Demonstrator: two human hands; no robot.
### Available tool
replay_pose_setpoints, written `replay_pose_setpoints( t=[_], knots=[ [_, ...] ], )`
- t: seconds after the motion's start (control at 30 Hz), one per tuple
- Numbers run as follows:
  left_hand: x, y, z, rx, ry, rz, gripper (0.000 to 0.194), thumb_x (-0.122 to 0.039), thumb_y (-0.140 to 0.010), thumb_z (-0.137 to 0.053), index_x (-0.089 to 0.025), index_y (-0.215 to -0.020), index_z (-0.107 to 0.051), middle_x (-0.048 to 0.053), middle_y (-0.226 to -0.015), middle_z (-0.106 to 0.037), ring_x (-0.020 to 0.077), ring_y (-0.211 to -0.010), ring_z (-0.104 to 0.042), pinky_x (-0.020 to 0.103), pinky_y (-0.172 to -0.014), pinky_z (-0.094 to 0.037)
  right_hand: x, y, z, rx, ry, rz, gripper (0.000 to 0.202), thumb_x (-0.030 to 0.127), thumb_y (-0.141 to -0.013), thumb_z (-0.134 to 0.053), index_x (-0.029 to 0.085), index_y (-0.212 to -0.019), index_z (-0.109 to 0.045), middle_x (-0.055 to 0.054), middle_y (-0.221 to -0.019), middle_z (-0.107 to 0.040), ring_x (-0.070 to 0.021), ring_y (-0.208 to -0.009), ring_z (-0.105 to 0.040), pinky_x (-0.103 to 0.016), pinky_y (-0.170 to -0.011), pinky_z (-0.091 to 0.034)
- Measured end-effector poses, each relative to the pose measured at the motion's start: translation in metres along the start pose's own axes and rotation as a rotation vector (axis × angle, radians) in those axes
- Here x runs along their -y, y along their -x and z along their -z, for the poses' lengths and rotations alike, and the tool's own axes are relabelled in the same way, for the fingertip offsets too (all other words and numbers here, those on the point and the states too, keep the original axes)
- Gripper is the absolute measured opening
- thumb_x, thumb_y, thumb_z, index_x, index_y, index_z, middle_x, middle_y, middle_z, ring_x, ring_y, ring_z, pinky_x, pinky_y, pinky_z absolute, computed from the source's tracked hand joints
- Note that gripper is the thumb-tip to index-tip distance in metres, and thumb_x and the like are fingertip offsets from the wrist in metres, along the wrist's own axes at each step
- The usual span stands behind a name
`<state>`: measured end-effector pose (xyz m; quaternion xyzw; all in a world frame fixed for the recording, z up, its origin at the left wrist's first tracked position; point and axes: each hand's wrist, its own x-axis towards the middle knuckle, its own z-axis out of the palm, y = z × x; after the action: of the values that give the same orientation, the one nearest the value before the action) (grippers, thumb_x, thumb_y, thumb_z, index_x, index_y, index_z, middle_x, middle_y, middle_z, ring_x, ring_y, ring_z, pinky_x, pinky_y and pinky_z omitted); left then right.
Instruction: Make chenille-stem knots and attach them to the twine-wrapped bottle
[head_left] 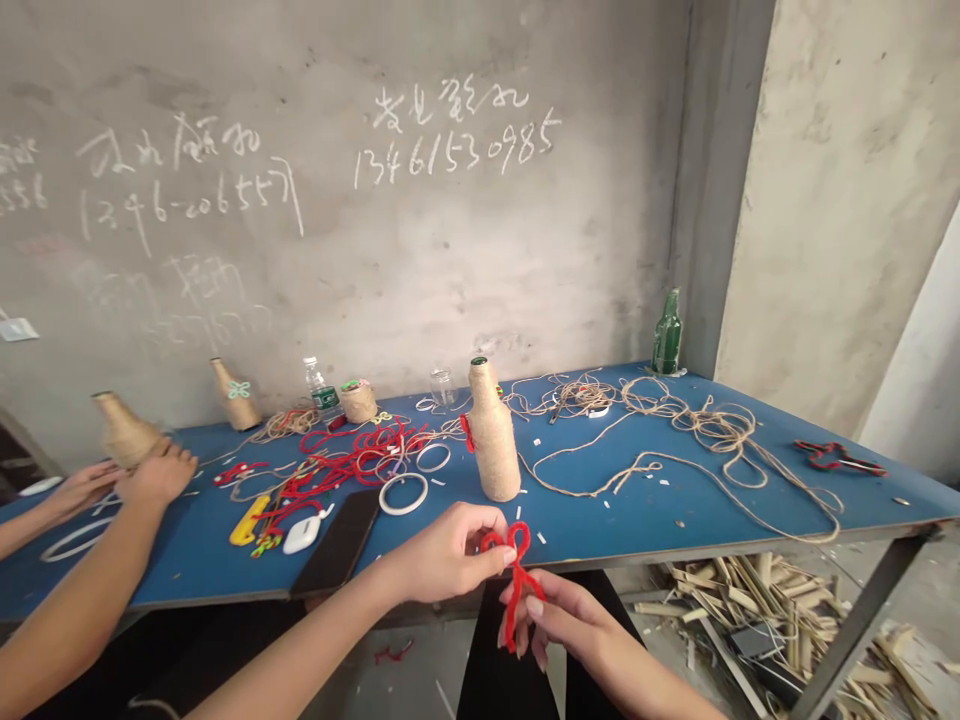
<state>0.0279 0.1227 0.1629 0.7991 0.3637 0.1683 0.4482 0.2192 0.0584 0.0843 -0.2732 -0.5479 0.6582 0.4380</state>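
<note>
A red pipe cleaner (519, 540), bent into loops with two ends hanging down, is held just off the table's front edge. My left hand (459, 552) pinches its upper loops between thumb and fingertips. Below it, my right hand (561, 618) has thumb and fingers closed around the lower ends. Behind my hands, a twine-wrapped bottle (495, 450) stands upright on the blue table (600, 520), with a red decoration (468, 432) on its left side. Neither hand touches the bottle.
At left, another person's hands (156, 472) hold a tilted twine-wrapped bottle (126, 430). Red cords (367, 450), a dark phone (337, 540), a yellow cutter (249, 520) and white rings (403, 494) lie nearby. Loose twine (720, 430), scissors (840, 458) and a green bottle (667, 335) are rightward.
</note>
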Motion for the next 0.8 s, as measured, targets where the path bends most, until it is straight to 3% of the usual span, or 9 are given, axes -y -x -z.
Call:
replay_pose_setpoints(
  t=[0.1,0.27,0.4,0.47,0.7,0.8],
  knots=[
    [0.005,-0.003,-0.002,0.02,-0.005,0.007,0.019,-0.034,-0.089,-0.058,-0.02,-0.076,-0.053,-0.004,-0.064,-0.053,0.0116,-0.058,-0.043,0.024,-0.054,-0.032,-0.007,-0.011,0.0,0.008,0.045,0.0,0.042,0.058,-0.09,-0.064,0.017,-0.096,-0.067,-0.002,-0.078,-0.07,-0.0147,-0.071,-0.058,-0.027,-0.067,-0.039],
    [0.01,-0.005,-0.003,0.013,-0.165,0.016,0.019,-0.035,-0.088,-0.057,-0.02,-0.076,-0.055,-0.006,-0.062,-0.051,0.0112,-0.057,-0.041,0.024,-0.054,-0.031,-0.022,-0.02,0.0,0.056,0.238,0.02,0.062,0.073,-0.095,-0.039,0.017,-0.085,-0.063,0.004,-0.056,-0.055,-0.0112,-0.052,-0.045,-0.027,-0.06,-0.035],
    [0.013,-0.007,0.0,0.06,-0.205,0.039,0.014,-0.03,-0.082,-0.062,-0.019,-0.073,-0.059,-0.006,-0.062,-0.052,0.0109,-0.057,-0.041,0.024,-0.054,-0.032,-0.023,-0.01,-0.005,-0.051,0.584,0.062,0.059,0.07,-0.099,-0.032,0.02,-0.081,-0.057,0.004,-0.063,-0.049,-0.013,-0.058,-0.044,-0.029,-0.062,-0.036],
    [0.013,-0.007,0.0,0.057,-0.199,0.041,0.015,-0.03,-0.082,-0.062,-0.019,-0.073,-0.058,-0.006,-0.061,-0.051,0.0107,-0.057,-0.041,0.024,-0.053,-0.031,-0.024,-0.006,-0.008,-0.094,0.637,0.1,0.056,0.069,-0.099,-0.031,0.021,-0.081,-0.054,0.003,-0.066,-0.046,-0.0135,-0.061,-0.041,-0.029,-0.061,-0.034],
    [0.003,-0.009,0.006,0.03,-0.2,0.014,0.018,-0.032,-0.082,-0.063,-0.019,-0.072,-0.057,-0.007,-0.061,-0.048,0.0107,-0.059,-0.04,0.023,-0.054,-0.032,-0.05,-0.012,-0.012,-0.076,0.107,0.009,0.06,0.08,-0.089,-0.041,0.024,-0.069,-0.039,0.009,-0.058,-0.03,-0.0102,-0.054,-0.024,-0.028,-0.052,-0.02],
    [-0.002,-0.005,0.014,-0.011,-0.212,0.012,0.018,-0.033,-0.085,-0.061,-0.019,-0.075,-0.058,-0.007,-0.063,-0.047,0.0106,-0.06,-0.038,0.024,-0.055,-0.03,-0.056,-0.004,-0.005,-0.045,0.083,-0.056,0.062,0.082,-0.087,-0.043,0.023,-0.069,-0.042,0.007,-0.06,-0.035,-0.0107,-0.056,-0.028,-0.028,-0.055,-0.021]
  ],
)
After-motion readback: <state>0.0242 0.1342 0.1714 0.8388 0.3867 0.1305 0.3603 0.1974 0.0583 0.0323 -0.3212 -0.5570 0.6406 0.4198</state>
